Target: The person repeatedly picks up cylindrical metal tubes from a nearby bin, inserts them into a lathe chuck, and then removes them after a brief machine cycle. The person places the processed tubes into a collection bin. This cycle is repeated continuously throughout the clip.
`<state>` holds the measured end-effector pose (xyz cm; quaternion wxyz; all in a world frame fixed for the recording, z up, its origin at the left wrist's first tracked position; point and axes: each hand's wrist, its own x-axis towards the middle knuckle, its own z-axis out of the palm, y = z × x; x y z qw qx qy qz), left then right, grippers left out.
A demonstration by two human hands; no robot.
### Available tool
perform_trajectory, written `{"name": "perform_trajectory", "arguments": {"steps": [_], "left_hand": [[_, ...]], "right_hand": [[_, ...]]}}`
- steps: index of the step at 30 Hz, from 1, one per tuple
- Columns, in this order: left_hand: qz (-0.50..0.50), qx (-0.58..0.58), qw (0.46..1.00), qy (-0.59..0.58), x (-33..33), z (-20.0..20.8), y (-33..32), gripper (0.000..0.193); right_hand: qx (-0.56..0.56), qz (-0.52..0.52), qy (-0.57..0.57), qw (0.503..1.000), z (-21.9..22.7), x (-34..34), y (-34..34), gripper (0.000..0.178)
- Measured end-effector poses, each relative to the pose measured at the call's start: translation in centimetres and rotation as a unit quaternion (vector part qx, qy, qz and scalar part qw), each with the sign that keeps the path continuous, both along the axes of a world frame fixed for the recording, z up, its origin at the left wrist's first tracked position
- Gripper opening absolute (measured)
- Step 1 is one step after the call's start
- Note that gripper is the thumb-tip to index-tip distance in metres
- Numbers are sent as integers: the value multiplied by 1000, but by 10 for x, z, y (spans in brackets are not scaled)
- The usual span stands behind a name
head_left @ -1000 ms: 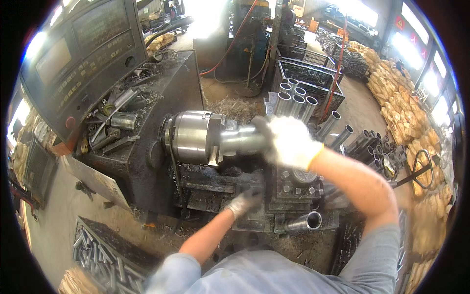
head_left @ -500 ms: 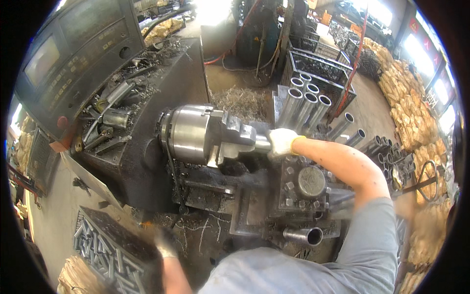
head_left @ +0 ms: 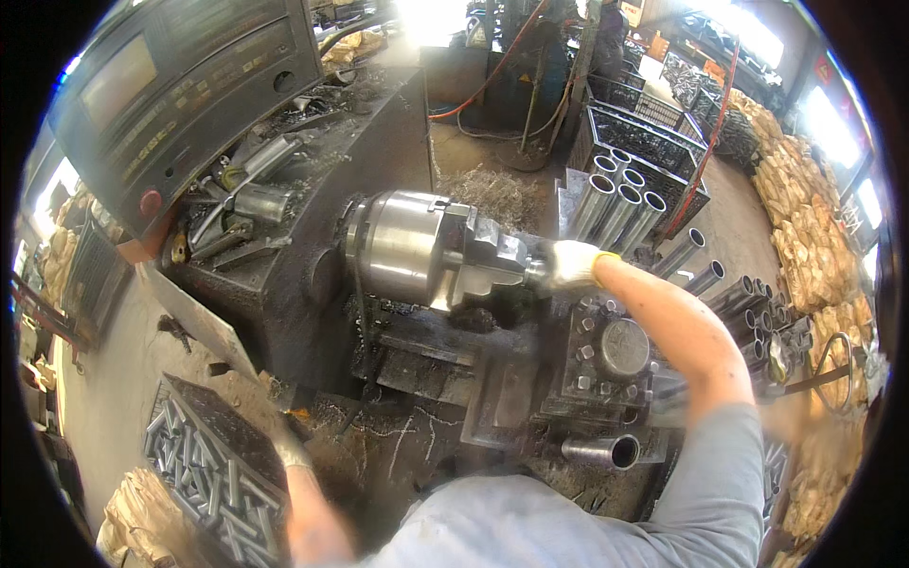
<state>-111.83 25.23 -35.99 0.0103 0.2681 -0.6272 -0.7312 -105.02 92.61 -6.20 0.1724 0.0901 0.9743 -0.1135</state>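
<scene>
My right hand (head_left: pixel 575 264), in a white knit glove, is closed round the outer end of a short metal tube (head_left: pixel 537 273). That tube sticks out of the stepped jaws of a shiny lathe chuck (head_left: pixel 402 248). The palm hides the tube's tip. Lower left, my gloved left hand (head_left: pixel 292 449) hangs beside the dark wall of a bin of short metal tubes (head_left: pixel 204 478); its fingers are smeared and hard to make out. Below my right forearm sits the bolted tool post (head_left: pixel 620 350), with a hollow metal cylinder (head_left: pixel 606 452) lying in front of it.
Several long steel tubes (head_left: pixel 620 204) stand upright beyond the tool post, with more tubes (head_left: pixel 748 308) to the right. A control panel (head_left: pixel 180 104) rises at the left above the chip-strewn headstock (head_left: pixel 322 189). Black crates (head_left: pixel 634 142) and stacked brown sacks (head_left: pixel 805 227) stand farther back.
The view has shifted, so the machine sits further right in the picture. My right hand stays at the tube's end. My left hand has moved left, closer to the bin.
</scene>
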Motion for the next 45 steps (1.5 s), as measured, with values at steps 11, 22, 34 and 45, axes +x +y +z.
{"name": "perform_trajectory", "arguments": {"steps": [11,22,34,45], "left_hand": [[-36,-609,577,543,-19,333,119,37],[-107,-742,596,289,-169,458,171,67],[-518,-399,756,8,308,146,142,31],[-346,-428,834,-43,463,107,1,40]], "right_hand": [[-152,-317,509,785,117,308,-127,50],[-26,-409,523,748,31,444,-145,28],[-111,-400,427,803,-33,367,5,60],[-191,-4,662,725,69,291,-228,28]]}}
